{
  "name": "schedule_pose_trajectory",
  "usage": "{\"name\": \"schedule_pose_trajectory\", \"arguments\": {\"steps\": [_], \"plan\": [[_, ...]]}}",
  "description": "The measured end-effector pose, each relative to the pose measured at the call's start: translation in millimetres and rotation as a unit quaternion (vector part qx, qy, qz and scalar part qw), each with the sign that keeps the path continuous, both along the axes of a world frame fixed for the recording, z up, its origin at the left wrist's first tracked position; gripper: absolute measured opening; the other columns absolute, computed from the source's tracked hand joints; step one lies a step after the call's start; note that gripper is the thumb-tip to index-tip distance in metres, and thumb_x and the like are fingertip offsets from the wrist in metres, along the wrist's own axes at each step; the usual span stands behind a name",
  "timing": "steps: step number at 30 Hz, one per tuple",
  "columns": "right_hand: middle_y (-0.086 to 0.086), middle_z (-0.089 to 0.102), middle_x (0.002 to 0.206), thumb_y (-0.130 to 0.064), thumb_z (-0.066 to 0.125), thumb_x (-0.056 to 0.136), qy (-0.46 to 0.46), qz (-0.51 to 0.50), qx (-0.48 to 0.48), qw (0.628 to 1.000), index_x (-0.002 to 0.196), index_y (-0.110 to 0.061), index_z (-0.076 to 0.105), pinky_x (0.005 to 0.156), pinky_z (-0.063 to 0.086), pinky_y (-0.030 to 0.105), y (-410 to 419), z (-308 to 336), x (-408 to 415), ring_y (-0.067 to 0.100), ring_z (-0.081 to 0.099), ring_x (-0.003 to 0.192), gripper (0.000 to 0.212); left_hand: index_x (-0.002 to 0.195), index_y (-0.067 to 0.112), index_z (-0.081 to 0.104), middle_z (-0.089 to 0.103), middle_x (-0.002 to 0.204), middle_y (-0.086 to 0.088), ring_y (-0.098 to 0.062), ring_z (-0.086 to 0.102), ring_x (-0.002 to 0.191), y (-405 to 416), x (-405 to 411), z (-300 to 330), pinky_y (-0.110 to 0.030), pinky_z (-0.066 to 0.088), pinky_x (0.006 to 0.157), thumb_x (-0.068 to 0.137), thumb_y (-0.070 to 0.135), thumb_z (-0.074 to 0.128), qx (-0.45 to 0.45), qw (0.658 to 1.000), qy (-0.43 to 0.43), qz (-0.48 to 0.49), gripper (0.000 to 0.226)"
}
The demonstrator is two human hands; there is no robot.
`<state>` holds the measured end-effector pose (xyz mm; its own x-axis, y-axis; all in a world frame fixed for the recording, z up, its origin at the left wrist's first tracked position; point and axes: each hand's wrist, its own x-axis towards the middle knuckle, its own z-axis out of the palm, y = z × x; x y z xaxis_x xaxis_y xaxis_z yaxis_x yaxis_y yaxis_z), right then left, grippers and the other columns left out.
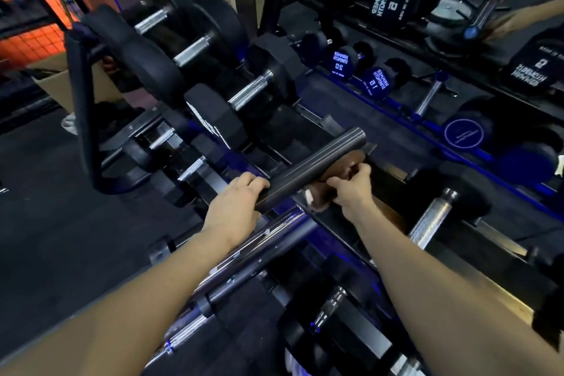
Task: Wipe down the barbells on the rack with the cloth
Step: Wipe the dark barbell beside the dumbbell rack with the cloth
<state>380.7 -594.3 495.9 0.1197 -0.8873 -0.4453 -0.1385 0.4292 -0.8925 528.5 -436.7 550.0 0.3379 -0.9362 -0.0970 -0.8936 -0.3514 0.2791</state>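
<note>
The left hand (236,201) grips the near end of the bar (317,166) over the rack's (396,175) front edge. The right hand (354,188) clutches the brown cloth (338,171) against the bar's underside.

Barbell sleeve (317,166): lies across the rack (396,180), between the two hands.
Left hand (235,204): on the sleeve's near end.
Right hand (351,189): right of the sleeve, gripping the cloth (341,162) against its underside.
Dumbbells (213,40): on the rack, behind and left.
Mirror (457,40): behind the rack.
</note>
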Motion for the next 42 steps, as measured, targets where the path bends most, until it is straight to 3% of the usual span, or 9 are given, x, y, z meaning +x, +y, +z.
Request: {"name": "schedule_pose_trajectory", "arguments": {"steps": [6,13,16,20,23,26,31,38,42], "plan": [[0.002,0.053,0.090,0.011,0.062,0.080,-0.021,0.048,0.017,0.999,0.106,-0.016,0.032,0.080,0.052,0.061,87.1,0.2,29.0,0.017,0.056,0.077,0.047,0.133,0.024,0.044,0.043,0.129,0.006,-0.016,0.043,0.119,44.8,17.3,2.6,-0.032,0.042,0.096,0.085,0.014,0.064,-0.010,1.000,-0.005,-0.025,0.053],[0.008,0.055,0.100,0.000,0.071,0.077,0.068,0.090,-0.028,0.993,0.105,-0.015,0.035,0.089,0.050,0.045,175.7,4.2,63.1,0.027,0.056,0.098,0.048,0.125,0.020,0.054,0.050,0.123,0.001,-0.022,0.048,0.114,120.5,52.1,3.2,-0.036,0.041,0.095,0.091,0.024,0.058,-0.062,0.998,0.008,0.026,0.034],[0.006,0.051,0.096,-0.001,0.070,0.078,0.094,0.117,-0.045,0.988,0.110,-0.014,0.035,0.083,0.047,0.036,208.8,8.0,73.6,0.024,0.051,0.094,0.049,0.122,0.017,0.056,0.051,0.123,-0.001,-0.025,0.048,0.113,147.1,66.0,1.1,-0.037,0.039,0.096,0.093,0.025,0.055,-0.072,0.995,0.038,0.061,0.030],[0.012,0.051,0.109,-0.006,0.069,0.080,0.149,0.167,-0.072,0.972,0.120,-0.013,0.037,0.077,0.041,0.031,233.3,21.9,74.6,0.025,0.050,0.096,0.052,0.126,0.013,0.054,0.050,0.123,-0.004,-0.025,0.054,0.108,165.8,80.0,-3.8,-0.034,0.042,0.093,0.094,0.021,0.054,-0.059,0.987,0.130,0.072,0.033],[0.008,0.055,0.114,-0.010,0.068,0.081,0.198,0.218,-0.131,0.947,0.123,-0.016,0.042,0.075,0.036,0.026,237.4,44.6,63.7,0.024,0.050,0.098,0.050,0.127,0.009,0.055,0.052,0.123,-0.007,-0.024,0.054,0.110,167.4,86.3,-6.8,-0.026,0.037,0.095,0.094,0.020,0.056,-0.057,0.980,0.174,0.079,0.035],[0.004,0.059,0.119,-0.018,0.067,0.079,0.242,0.274,-0.234,0.901,0.131,-0.026,0.041,0.084,0.044,0.033,252.9,66.5,68.5,0.030,0.056,0.107,0.059,0.123,0.008,0.060,0.056,0.120,-0.010,-0.025,0.056,0.110,165.0,90.0,-7.0,-0.023,0.035,0.093,0.093,0.021,0.057,-0.053,0.977,0.188,0.086,0.032],[0.009,0.035,0.135,-0.036,0.057,0.091,0.386,0.323,-0.318,0.803,0.146,-0.034,0.028,0.092,0.044,0.038,288.4,57.3,99.7,0.033,0.052,0.112,0.062,0.106,0.011,0.067,0.060,0.107,-0.009,-0.023,0.058,0.099,162.8,87.1,-5.3,-0.018,0.034,0.078,0.090,0.023,0.062,-0.071,0.978,0.184,0.074,0.021],[0.009,0.048,0.126,-0.019,0.055,0.093,0.272,0.240,-0.224,0.905,0.129,-0.016,0.044,0.092,0.044,0.041,296.5,38.4,88.9,0.034,0.055,0.108,0.038,0.117,0.008,0.065,0.063,0.116,-0.006,-0.019,0.058,0.106,150.9,90.3,1.9,-0.019,0.038,0.089,0.084,0.027,0.070,-0.040,0.981,0.174,0.075,0.039],[0.007,0.059,0.114,-0.014,0.061,0.089,0.241,0.206,-0.191,0.929,0.111,-0.011,0.046,0.088,0.046,0.036,295.8,27.5,88.9,0.027,0.058,0.104,0.026,0.115,0.009,0.067,0.066,0.115,-0.002,-0.015,0.059,0.105,142.5,102.8,3.0,-0.016,0.037,0.090,0.086,0.025,0.069,0.006,0.968,0.226,0.110,0.033]]}}
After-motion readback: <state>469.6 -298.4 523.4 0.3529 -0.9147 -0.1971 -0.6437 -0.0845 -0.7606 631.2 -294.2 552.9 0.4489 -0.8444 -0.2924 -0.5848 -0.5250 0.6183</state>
